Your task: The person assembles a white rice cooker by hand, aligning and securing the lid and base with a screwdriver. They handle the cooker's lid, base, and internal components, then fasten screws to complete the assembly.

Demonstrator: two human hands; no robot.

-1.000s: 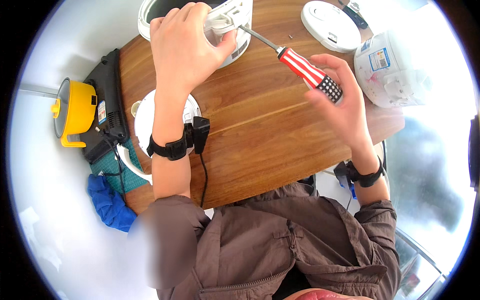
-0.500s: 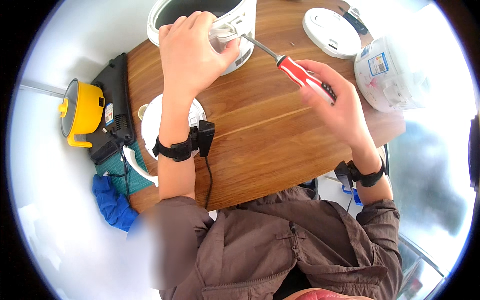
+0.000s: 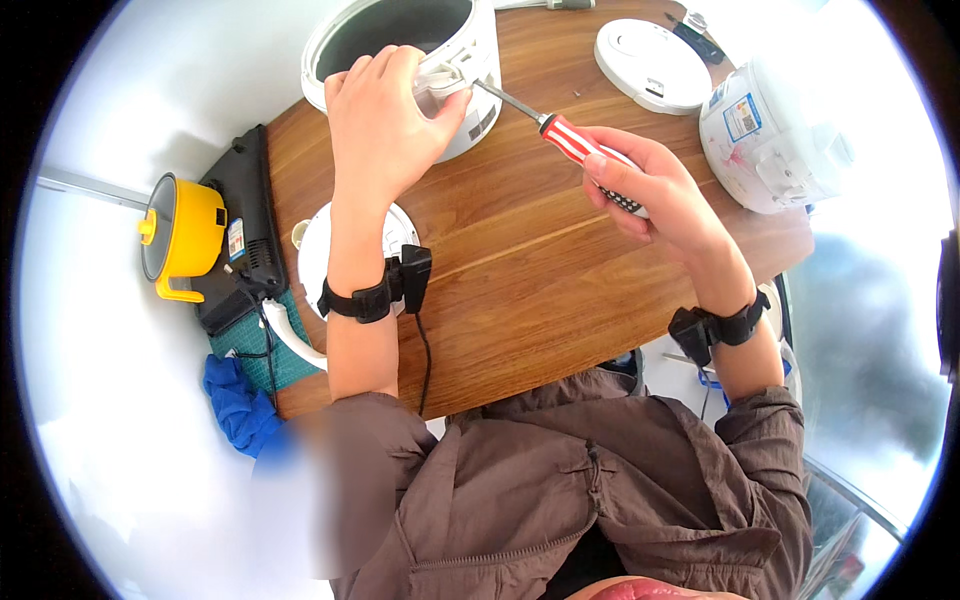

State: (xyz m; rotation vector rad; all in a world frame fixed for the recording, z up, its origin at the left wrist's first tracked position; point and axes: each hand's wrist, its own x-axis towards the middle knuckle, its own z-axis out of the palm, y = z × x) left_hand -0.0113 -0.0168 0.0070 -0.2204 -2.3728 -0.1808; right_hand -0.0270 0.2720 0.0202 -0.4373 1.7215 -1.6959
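Note:
At the far side of the table stands a white rice cooker body with an open top and dark inside. My left hand is closed over its near rim, fingers across the edge and thumb by a white latch or hinge piece. In my right hand is a screwdriver with a red, white and black handle. Its shaft points up and left, and the tip meets the rim piece right beside my left thumb. Whether the tip sits in a screw is too small to tell.
A round white part lies under my left forearm, near a curved white handle. Leftward are a yellow pot, a black appliance, a green mat and blue cloth. At right are a white lid and another white cooker.
The screwdriver handle has turned and shows a different side. My right thumb and fingers have shifted their hold along it. My left hand stays on the rim; the whole view has shifted slightly.

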